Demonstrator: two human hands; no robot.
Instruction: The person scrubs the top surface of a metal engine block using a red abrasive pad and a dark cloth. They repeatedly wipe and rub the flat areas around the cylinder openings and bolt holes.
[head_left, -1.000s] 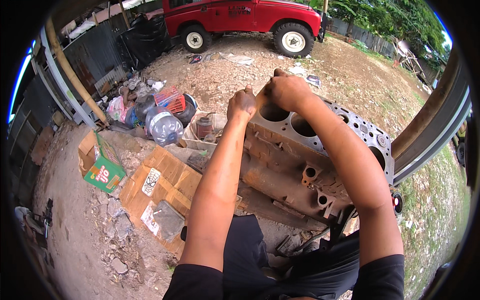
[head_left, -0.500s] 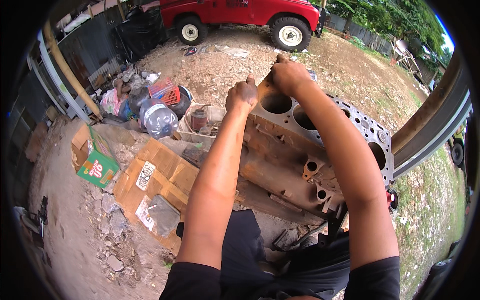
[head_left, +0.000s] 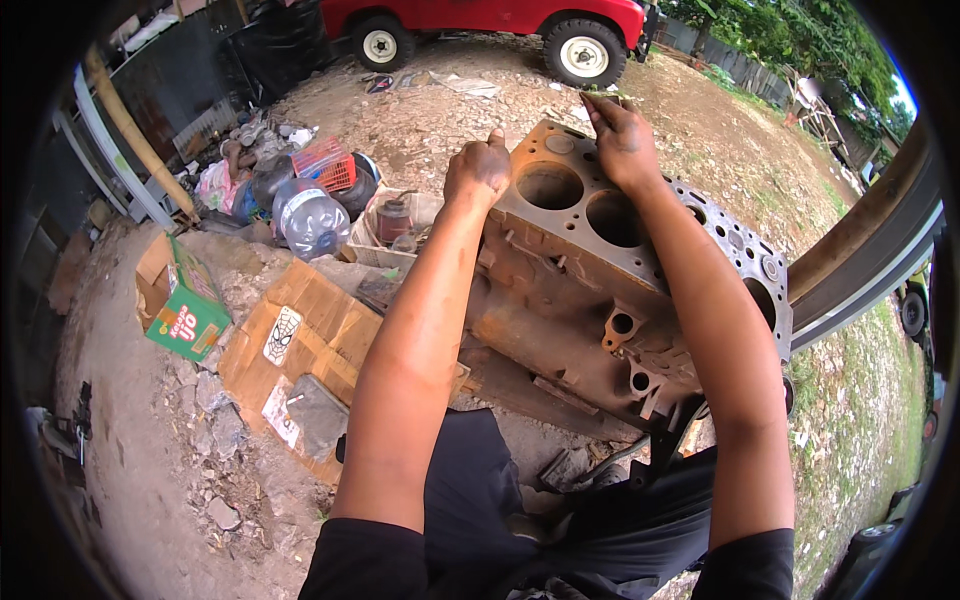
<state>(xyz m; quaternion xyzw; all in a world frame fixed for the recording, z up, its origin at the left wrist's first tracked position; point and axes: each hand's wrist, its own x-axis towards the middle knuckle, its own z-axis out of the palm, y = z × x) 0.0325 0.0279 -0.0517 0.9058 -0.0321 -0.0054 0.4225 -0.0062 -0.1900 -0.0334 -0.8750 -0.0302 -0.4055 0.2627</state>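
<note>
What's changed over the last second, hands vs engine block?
The right hand moved rightward, away from the left hand, uncovering the round spot at the corner of the engine block. Can't tell whether either hand grasped or released anything. The view tipped down slightly. Same as before: left hand beside the block's left end; block, green box and flattened cardboard in place.

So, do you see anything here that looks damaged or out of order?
Yes. The engine block looks rusty orange at its upper-left end, unlike its greyer right end. Also, a red basket lies askew on jumbled litter, beside a clear bottle.
</note>
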